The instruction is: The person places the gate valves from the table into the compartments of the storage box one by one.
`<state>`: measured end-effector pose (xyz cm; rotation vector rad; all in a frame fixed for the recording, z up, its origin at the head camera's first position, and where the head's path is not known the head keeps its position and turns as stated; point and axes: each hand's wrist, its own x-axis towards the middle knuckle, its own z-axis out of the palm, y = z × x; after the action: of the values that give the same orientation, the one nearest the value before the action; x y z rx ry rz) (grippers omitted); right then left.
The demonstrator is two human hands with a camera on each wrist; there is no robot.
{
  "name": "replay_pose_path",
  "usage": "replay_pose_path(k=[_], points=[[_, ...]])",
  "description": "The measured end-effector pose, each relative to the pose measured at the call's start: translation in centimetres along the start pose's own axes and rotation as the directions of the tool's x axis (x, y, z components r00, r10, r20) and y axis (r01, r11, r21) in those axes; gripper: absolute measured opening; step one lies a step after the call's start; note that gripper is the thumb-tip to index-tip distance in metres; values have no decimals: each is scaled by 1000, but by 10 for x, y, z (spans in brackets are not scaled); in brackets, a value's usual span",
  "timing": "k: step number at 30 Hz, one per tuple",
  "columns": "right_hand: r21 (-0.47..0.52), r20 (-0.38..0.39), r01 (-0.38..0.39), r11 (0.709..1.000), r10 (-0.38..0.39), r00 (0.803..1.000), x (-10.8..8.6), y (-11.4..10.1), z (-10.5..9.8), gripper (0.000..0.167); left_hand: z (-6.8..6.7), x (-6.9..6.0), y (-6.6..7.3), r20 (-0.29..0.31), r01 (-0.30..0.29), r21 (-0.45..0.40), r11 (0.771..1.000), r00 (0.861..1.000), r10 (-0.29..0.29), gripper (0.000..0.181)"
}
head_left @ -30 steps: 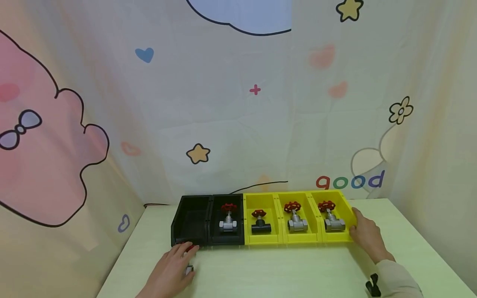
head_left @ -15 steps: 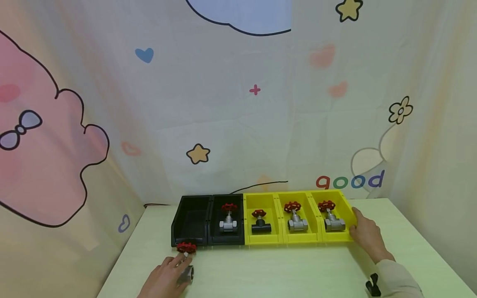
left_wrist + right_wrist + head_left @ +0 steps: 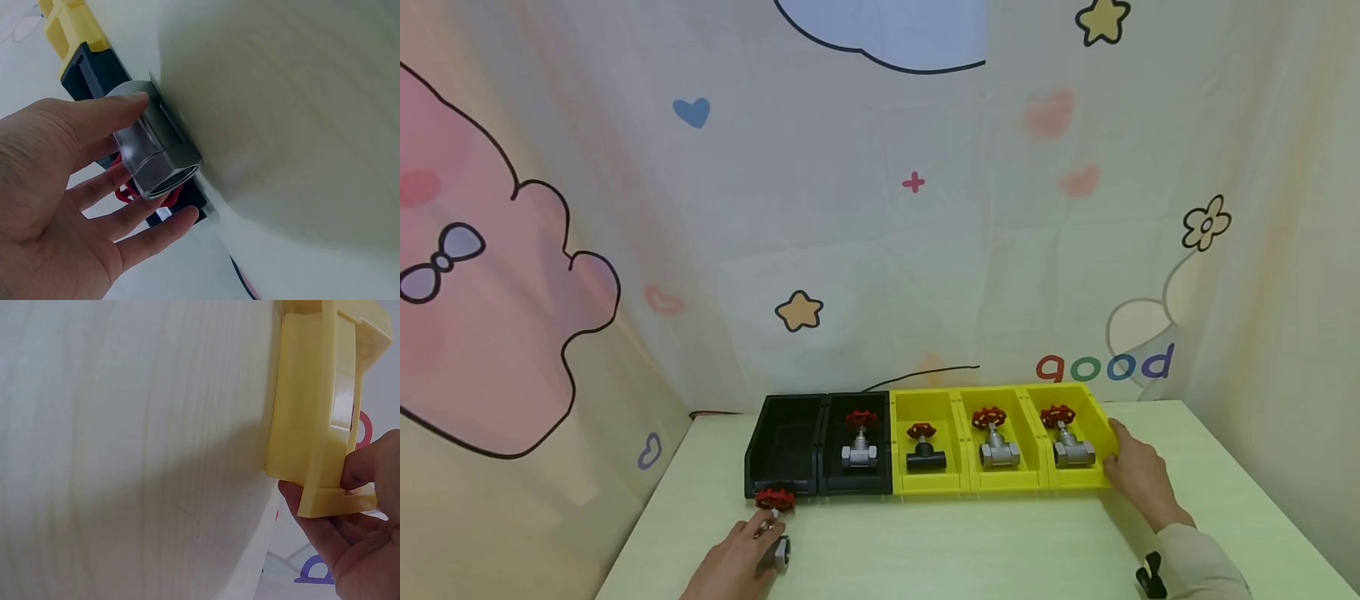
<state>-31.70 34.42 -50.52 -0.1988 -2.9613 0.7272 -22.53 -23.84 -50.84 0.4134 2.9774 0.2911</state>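
My left hand (image 3: pixel 733 560) holds a metal gate valve (image 3: pixel 153 140) in front of the left black bin (image 3: pixel 786 442). The thumb lies on its hex-ended body and the fingers reach round its far side. Its red handwheel (image 3: pixel 775 499) stands close to the bin's front edge; the hand hides part of the body. At the other end of the row, my right hand (image 3: pixel 1142 475) pinches the side wall of the rightmost yellow bin (image 3: pixel 312 412), thumb on the inner side and fingers outside. That bin contains a metal valve (image 3: pixel 1072 451) with a red handwheel.
Another black bin (image 3: pixel 827 482) holds a metal valve (image 3: pixel 859 454). Two further yellow bins hold a dark-bodied valve (image 3: pixel 925 458) and a metal valve (image 3: pixel 997 452). All bins stand joined in a row on a pale table (image 3: pixel 955 550), before a printed curtain (image 3: pixel 880 250).
My left hand has shifted slightly back towards me and left, uncovering the valve's red handwheel and more of its body. The right hand stays on the yellow bin.
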Motion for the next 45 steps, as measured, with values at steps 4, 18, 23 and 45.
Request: replay_pose_path(k=[4,18,23,45], points=[[1,-9,5,1000,-5,1000,0,1,1,68,2,0,-1,-10,2,-1,1000,1000,-2,50],[11,3,-14,1000,14,1000,0,0,1,68,9,2,-2,11,99,-67,993,995,-98,52],[12,1,-13,1000,13,1000,0,1,1,69,10,4,-3,50,135,-56,989,990,-133,52],[7,-6,-8,1000,8,1000,0,0,-1,66,10,10,-7,109,143,-101,985,985,-132,48]])
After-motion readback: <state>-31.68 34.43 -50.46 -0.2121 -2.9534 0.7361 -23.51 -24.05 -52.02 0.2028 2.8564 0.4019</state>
